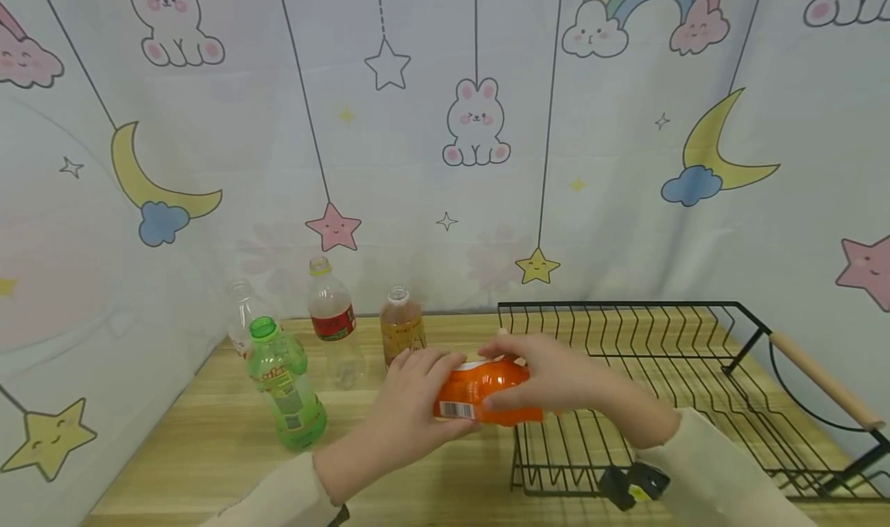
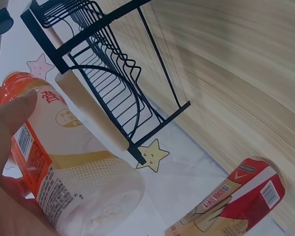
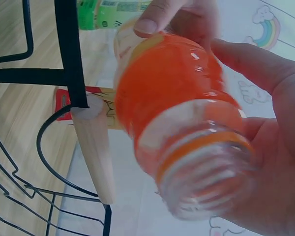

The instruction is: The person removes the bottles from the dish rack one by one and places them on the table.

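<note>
Both hands are on a clear plastic bottle with an orange label (image 1: 480, 392), tilted onto its side above the table. My left hand (image 1: 417, 396) grips its body, the thumb lying over the label in the left wrist view. Toward the neck end, my right hand (image 1: 549, 368) holds the bottle between thumb and fingers. The right wrist view shows the uncapped, threaded bottle mouth (image 3: 206, 172) with an orange ring below it, blurred. Just behind the hands stands a bottle with a tan label (image 1: 403, 334), partly hidden by the left hand.
A black wire rack (image 1: 612, 419) with a wooden handle (image 1: 827, 380) stands on the right. At the left are a green bottle (image 1: 288, 392), a clear bottle (image 1: 243, 311) behind it and a red-labelled bottle (image 1: 337, 326). A patterned curtain (image 1: 417, 148) hangs behind the table.
</note>
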`<state>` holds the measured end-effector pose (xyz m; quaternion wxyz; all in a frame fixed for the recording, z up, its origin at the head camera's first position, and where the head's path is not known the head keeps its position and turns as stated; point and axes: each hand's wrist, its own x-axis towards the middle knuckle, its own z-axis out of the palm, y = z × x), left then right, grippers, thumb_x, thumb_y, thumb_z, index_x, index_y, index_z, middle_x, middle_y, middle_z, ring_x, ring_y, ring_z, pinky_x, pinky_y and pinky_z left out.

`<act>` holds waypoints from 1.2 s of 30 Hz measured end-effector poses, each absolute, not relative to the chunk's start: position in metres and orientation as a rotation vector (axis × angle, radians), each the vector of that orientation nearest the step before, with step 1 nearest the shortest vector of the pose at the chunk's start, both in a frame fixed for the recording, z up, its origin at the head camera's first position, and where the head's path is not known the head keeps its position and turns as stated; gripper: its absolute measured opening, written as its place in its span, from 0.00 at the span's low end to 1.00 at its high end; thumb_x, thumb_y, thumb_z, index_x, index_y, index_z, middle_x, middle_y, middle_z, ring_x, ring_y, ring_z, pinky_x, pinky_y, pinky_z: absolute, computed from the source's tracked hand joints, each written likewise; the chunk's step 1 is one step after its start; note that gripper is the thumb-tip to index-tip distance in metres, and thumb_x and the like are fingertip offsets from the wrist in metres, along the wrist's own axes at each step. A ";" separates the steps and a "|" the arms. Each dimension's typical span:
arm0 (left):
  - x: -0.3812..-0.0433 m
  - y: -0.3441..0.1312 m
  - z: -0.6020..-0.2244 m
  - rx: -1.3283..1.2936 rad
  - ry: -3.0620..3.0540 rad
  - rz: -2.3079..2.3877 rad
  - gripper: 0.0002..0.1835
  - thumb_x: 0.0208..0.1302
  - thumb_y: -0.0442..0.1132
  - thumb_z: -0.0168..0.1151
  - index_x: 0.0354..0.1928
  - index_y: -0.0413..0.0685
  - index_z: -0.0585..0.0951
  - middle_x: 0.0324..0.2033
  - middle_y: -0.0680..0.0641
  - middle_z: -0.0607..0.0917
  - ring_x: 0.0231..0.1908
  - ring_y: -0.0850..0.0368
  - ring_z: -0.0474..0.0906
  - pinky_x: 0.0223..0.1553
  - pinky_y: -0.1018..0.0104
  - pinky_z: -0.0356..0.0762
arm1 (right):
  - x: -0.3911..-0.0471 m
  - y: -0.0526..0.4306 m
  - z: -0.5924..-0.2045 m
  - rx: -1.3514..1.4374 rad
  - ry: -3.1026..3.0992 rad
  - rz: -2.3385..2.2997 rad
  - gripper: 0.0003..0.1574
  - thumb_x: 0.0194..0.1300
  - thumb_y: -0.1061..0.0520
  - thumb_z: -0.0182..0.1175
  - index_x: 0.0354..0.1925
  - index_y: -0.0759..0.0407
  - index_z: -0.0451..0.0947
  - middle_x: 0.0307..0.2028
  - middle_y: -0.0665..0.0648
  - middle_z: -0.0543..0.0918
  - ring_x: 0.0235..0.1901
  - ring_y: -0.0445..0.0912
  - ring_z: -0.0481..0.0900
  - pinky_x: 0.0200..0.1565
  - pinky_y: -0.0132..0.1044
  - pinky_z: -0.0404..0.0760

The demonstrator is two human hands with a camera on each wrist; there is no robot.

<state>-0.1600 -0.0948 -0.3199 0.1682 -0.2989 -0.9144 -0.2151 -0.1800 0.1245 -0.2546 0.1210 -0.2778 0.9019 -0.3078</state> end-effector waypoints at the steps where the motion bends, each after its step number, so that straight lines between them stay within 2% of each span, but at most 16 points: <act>1: -0.161 -0.096 -0.321 -0.838 -2.601 -0.628 0.40 0.46 0.57 0.76 0.60 0.47 0.74 0.53 0.48 0.78 0.54 0.48 0.72 0.62 0.40 0.61 | -0.179 0.127 -0.254 -0.808 2.641 -0.923 0.37 0.54 0.45 0.70 0.60 0.55 0.73 0.53 0.54 0.79 0.49 0.50 0.77 0.44 0.44 0.81; 5: -0.163 -0.103 -0.324 -0.764 -2.594 -0.695 0.39 0.44 0.55 0.78 0.58 0.48 0.75 0.52 0.48 0.79 0.54 0.48 0.72 0.62 0.40 0.61 | -0.173 0.141 -0.250 -0.816 2.705 -1.005 0.39 0.57 0.43 0.68 0.63 0.55 0.71 0.60 0.56 0.76 0.57 0.55 0.72 0.51 0.52 0.78; 10: -0.166 -0.114 -0.328 -0.656 -2.582 -0.783 0.39 0.42 0.52 0.79 0.57 0.48 0.75 0.50 0.48 0.80 0.52 0.49 0.73 0.57 0.45 0.66 | -0.164 0.161 -0.247 -0.836 2.822 -1.027 0.41 0.59 0.38 0.65 0.64 0.56 0.69 0.61 0.56 0.75 0.59 0.55 0.72 0.56 0.57 0.73; 14: -0.166 -0.122 -0.330 -0.566 -2.573 -0.869 0.37 0.43 0.50 0.79 0.57 0.49 0.75 0.49 0.50 0.80 0.51 0.51 0.73 0.55 0.46 0.67 | -0.156 0.174 -0.249 -0.817 2.886 -1.028 0.40 0.60 0.39 0.65 0.65 0.54 0.69 0.61 0.54 0.75 0.58 0.54 0.73 0.55 0.56 0.74; 20: -0.168 -0.132 -0.335 -0.443 -2.526 -1.007 0.37 0.43 0.46 0.80 0.57 0.48 0.74 0.50 0.50 0.80 0.50 0.52 0.72 0.55 0.47 0.67 | -0.145 0.190 -0.258 -0.818 2.886 -1.024 0.36 0.62 0.40 0.63 0.63 0.52 0.70 0.61 0.52 0.75 0.55 0.53 0.74 0.49 0.51 0.75; 25: -0.169 -0.139 -0.337 -0.349 -2.480 -1.171 0.37 0.45 0.43 0.79 0.58 0.46 0.73 0.51 0.47 0.79 0.51 0.51 0.73 0.51 0.52 0.74 | -0.138 0.199 -0.271 -0.773 2.841 -1.065 0.34 0.62 0.41 0.64 0.63 0.48 0.70 0.60 0.51 0.75 0.53 0.53 0.74 0.43 0.47 0.76; 30: -0.170 -0.145 -0.340 -0.290 -2.436 -1.365 0.35 0.49 0.42 0.76 0.59 0.46 0.70 0.52 0.47 0.77 0.50 0.51 0.75 0.45 0.57 0.80 | -0.132 0.206 -0.292 -0.844 2.823 -1.054 0.33 0.63 0.44 0.64 0.64 0.50 0.69 0.60 0.52 0.76 0.53 0.50 0.76 0.46 0.42 0.78; 33: -0.172 -0.150 -0.343 -0.241 -2.427 -1.464 0.36 0.51 0.41 0.75 0.61 0.45 0.68 0.54 0.45 0.74 0.52 0.49 0.74 0.49 0.55 0.79 | -0.129 0.211 -0.304 -0.876 2.820 -1.037 0.31 0.64 0.45 0.63 0.63 0.49 0.70 0.59 0.50 0.77 0.53 0.44 0.76 0.47 0.36 0.78; 36: -0.173 -0.154 -0.347 -0.173 -2.420 -1.554 0.39 0.52 0.41 0.75 0.63 0.45 0.65 0.57 0.43 0.73 0.53 0.47 0.74 0.50 0.54 0.78 | -0.127 0.213 -0.313 -0.896 2.806 -1.049 0.30 0.64 0.46 0.63 0.62 0.49 0.71 0.58 0.49 0.78 0.53 0.40 0.76 0.48 0.35 0.78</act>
